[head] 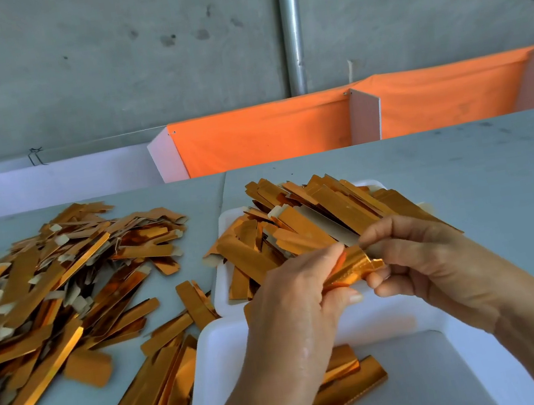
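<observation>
**Two hands bend a gold strip above the white trays**

Both hands have a closed grip on one gold strip (352, 271). The left hand (295, 305) pinches its left end between thumb and curled fingers, and the right hand (423, 258) pinches the other end with the thumb on top. The strip is in the air between them, over the place where two trays meet, in the near right part of the table (478, 167).

It bows in the middle, which suggests thin foil-faced card: very light, springy rather than stiff, and likely to take a crease and hold it. The mirror face looks slick and would probably show dents. The ends and edges seem the safest places to hold it, since pressure in the middle would set a fold.

Under the wrists, at the table's near edge, lies the near tray (208, 353) of white foam. It holds a few folded pieces (345, 388) lying on its floor. Just beyond it, apparently touching, is the far tray (218, 292), heaped with flat strips (312, 216) that overhang its rim. A loose heap (46, 287) of the same strips covers the table's left half. An orange cloth (265, 133) hangs behind the far edge.
</observation>
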A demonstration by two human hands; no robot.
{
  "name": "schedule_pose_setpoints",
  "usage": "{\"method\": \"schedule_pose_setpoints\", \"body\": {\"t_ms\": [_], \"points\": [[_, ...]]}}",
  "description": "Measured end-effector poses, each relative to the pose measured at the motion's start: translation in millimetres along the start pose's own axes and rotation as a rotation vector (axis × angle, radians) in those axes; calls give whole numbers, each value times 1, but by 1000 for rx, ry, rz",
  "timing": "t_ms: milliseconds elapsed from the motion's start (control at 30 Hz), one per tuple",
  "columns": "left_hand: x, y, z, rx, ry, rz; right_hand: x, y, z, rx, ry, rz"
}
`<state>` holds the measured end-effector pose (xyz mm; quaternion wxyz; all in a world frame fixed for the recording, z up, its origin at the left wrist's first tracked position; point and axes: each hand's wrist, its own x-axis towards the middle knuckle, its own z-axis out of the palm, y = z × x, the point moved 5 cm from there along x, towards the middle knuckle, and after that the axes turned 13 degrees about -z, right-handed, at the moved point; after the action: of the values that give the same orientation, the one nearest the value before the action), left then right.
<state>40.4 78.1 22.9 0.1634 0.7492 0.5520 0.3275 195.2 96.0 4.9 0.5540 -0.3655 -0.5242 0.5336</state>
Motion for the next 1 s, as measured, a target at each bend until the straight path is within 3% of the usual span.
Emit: {"method": "schedule_pose_setpoints", "body": {"t_ms": [233, 367, 567, 800, 1000], "points": [[1, -5, 0, -309, -32, -79, -2, -13, 0, 47, -38, -111], [1, -7, -4, -329, 15, -46, -1, -10, -1, 17, -39, -102], [2, -4, 0, -286, -78, -17, -2, -10, -2, 32, -56, -93], [3, -12, -1, -442, -120, -165, -5, -14, 5, -6, -251, -80], [4, -14, -2, -475, -118, -204, -5, -13, 4, -16, -245, -104]]}}
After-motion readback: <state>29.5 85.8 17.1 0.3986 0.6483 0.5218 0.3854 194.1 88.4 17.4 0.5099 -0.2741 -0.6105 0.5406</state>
